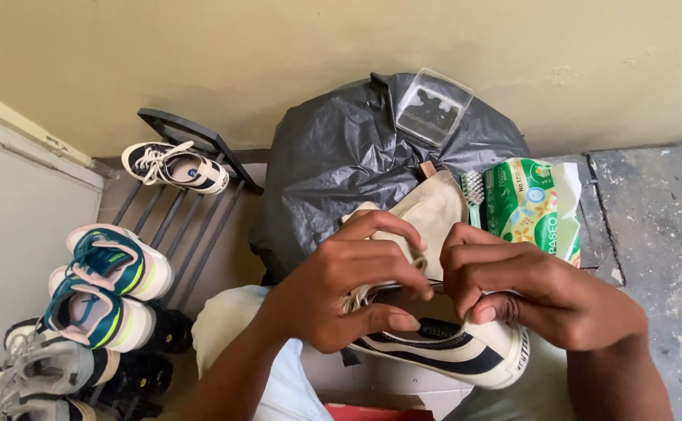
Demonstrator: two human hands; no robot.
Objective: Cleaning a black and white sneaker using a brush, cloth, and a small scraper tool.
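Both sets of fingers are curled shut on a cream canvas sneaker with a black stripe (442,351), held over the lap: the left hand (349,284) grips its opening and tongue, the right hand (540,292) pinches the collar. Just behind lie a toothbrush (474,195) and a green tissue pack (530,206) against a black rubbish bag (341,156); a shoe rack (177,210) stands left.

Both hands cover most of the cream sneaker's (466,355) opening; grey shoes (37,374) at lower left are cut off by the frame edge.
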